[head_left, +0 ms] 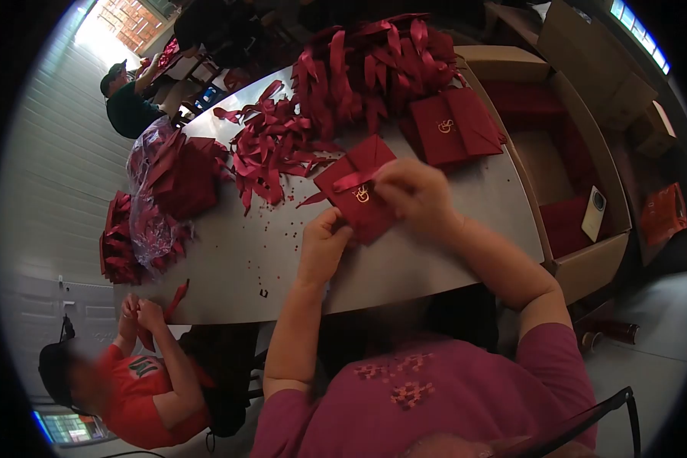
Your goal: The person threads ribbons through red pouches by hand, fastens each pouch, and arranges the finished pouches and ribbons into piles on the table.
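A dark red paper gift bag (pixel 370 220) with a gold logo and a folded flap lies tilted on the table before me. My left hand (pixel 325 240) grips its lower left edge between thumb and fingers. Across the flap runs a shiny red ribbon (pixel 351 181). My right hand (pixel 420 195) is closed over the bag's right side, its fingertips pinched at the ribbon's right end. Just beyond that hand sits a stack of similar red gift bags (pixel 454 130). To the upper left lies a heap of loose red ribbons (pixel 271 145).
A large pile of ribboned bags (pixel 374 65) covers the table's far end. Plastic-wrapped bags (pixel 179 179) stand at left. At right, an open cardboard box (pixel 580 263) holds red bags and a phone (pixel 594 214). A co-worker in red (pixel 156 389) sits at lower left.
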### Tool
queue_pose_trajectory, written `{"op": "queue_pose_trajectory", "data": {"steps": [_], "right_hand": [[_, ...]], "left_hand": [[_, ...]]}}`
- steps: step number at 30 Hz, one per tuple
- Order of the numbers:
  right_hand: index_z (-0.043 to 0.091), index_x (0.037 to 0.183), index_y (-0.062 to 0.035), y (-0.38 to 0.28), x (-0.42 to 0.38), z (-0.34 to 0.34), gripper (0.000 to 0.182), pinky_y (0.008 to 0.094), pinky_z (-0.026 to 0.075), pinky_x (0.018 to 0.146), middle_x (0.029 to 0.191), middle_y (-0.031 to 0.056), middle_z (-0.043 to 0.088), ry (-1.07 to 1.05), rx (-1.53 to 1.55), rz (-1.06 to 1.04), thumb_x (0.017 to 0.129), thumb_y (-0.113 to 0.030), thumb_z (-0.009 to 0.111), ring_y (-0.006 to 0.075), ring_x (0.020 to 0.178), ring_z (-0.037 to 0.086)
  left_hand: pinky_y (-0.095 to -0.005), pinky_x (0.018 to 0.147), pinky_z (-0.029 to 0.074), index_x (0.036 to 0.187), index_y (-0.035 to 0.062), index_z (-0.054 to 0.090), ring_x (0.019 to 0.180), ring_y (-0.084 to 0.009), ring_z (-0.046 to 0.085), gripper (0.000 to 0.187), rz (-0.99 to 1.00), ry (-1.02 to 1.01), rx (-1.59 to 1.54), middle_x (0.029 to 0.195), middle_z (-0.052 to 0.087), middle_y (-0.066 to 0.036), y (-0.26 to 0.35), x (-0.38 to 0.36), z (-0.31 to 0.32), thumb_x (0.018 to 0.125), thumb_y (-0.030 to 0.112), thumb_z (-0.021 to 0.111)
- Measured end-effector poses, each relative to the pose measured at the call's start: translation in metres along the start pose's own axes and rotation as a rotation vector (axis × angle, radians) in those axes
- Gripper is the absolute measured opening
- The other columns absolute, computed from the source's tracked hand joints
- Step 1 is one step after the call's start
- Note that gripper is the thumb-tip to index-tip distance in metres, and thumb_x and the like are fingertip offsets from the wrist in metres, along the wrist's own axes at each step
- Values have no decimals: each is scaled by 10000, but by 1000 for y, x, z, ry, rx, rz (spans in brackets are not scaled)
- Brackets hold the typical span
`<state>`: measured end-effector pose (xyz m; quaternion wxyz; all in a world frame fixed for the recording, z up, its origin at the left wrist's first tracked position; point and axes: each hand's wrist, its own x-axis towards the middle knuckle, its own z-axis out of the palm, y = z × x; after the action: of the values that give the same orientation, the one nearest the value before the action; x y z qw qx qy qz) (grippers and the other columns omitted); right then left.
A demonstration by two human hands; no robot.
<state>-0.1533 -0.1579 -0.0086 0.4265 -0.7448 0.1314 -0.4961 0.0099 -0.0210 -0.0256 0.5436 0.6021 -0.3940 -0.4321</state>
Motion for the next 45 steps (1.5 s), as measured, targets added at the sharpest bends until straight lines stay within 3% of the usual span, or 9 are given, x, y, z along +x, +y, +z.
{"op": "queue_pose_trajectory", "data": {"steps": [2, 5, 12, 15, 17, 23, 33, 38, 45], "right_hand": [[661, 912, -26, -9, 17, -21, 67, 321, 506, 706, 906, 120, 619, 111, -83, 252, 874, -80, 664, 237, 789, 625], [674, 933, -41, 27, 16, -25, 137, 368, 511, 723, 930, 128, 626, -13, -384, 142, 886, -168, 660, 305, 799, 629], [620, 914, -25, 32, 7, -17, 129, 353, 499, 705, 912, 129, 620, -320, -687, 29, 838, -117, 668, 265, 788, 627], [579, 1015, -35, 25, 2, -3, 189, 324, 502, 633, 883, 112, 643, -260, -369, 307, 839, -63, 639, 218, 689, 624], [512, 1168, -51, 32, -3, 7, 349, 269, 470, 554, 852, 91, 652, -257, 434, 608, 837, -32, 623, 146, 603, 579], [470, 1279, -66, 44, 5, -5, 404, 214, 439, 545, 815, 63, 628, -304, 921, 794, 892, -57, 588, 113, 610, 558], [428, 1376, -65, 28, -5, 13, 437, 254, 493, 813, 1004, 67, 615, -353, 891, 828, 962, -125, 557, 131, 901, 603], [395, 1413, -59, 22, -1, 7, 466, 272, 432, 985, 1154, 58, 601, -609, 667, 657, 978, -144, 538, 112, 1052, 566], [391, 1407, -31, 21, -4, 14, 461, 306, 433, 1019, 1246, 74, 564, -497, 826, 755, 988, -166, 524, 132, 1091, 561]], "left_hand": [[-226, 672, 493, 1061, 1, 649, 751, -71, 600, 235, -17, 5, 80, 879, 671, -15, -1, 0, -2, 860, -37, 533], [-232, 682, 501, 1032, -13, 650, 755, -77, 606, 204, -36, -22, 73, 860, 661, -12, 6, -2, 4, 872, -18, 523], [-251, 624, 464, 975, -17, 639, 672, -79, 560, 145, -7, -95, 166, 783, 629, -16, -6, -3, -4, 889, 10, 526], [-291, 651, 455, 939, -9, 612, 678, -149, 559, 95, -52, -114, 302, 766, 605, -70, 0, -5, -5, 889, 21, 537], [-329, 717, 460, 922, -12, 587, 757, -246, 584, 72, 197, -92, 501, 813, 593, -136, 9, -7, -2, 879, 30, 546], [-362, 754, 459, 960, -4, 599, 827, -312, 592, 116, 146, -147, 590, 881, 602, -163, 2, -9, -30, 863, 36, 552], [-379, 759, 456, 915, 5, 616, 855, -321, 583, 85, 79, -219, 764, 887, 597, -148, 15, -27, -75, 860, 63, 586], [-336, 811, 468, 859, -26, 602, 944, -301, 604, 38, 277, -1, 976, 1182, 582, -162, 33, -31, -81, 851, 11, 597], [-392, 976, 439, 832, -11, 588, 1211, -382, 512, 18, 386, -91, 931, 1385, 494, -195, 8, 13, -94, 837, 5, 595]]}}
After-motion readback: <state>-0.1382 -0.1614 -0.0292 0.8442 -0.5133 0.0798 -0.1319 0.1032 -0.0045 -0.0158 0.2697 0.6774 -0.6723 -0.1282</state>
